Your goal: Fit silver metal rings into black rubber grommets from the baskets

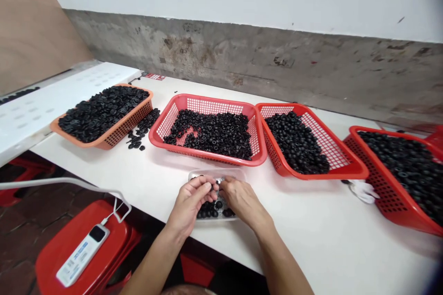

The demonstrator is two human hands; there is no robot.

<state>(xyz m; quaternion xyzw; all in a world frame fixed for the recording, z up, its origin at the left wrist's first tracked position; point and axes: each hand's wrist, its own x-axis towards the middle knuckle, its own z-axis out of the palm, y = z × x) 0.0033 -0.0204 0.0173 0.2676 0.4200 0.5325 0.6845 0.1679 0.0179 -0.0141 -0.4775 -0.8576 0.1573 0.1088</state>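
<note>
The left hand (188, 200) is pinching a small black piece (212, 186), best held above the clear plastic tray (238, 174) near the white table's (304, 221) front edge, the right hand's (242, 199) fingers bunching, hold unclear.

A shallow, clear plastic tray (238, 174) with rounded corners sits flat on the table (297, 230), close to its near edge. Loose, rounded black parts (206, 213) cluster inside, visible mostly toward the near side. One small black piece (212, 186), partly hidden, is held above them.
</note>
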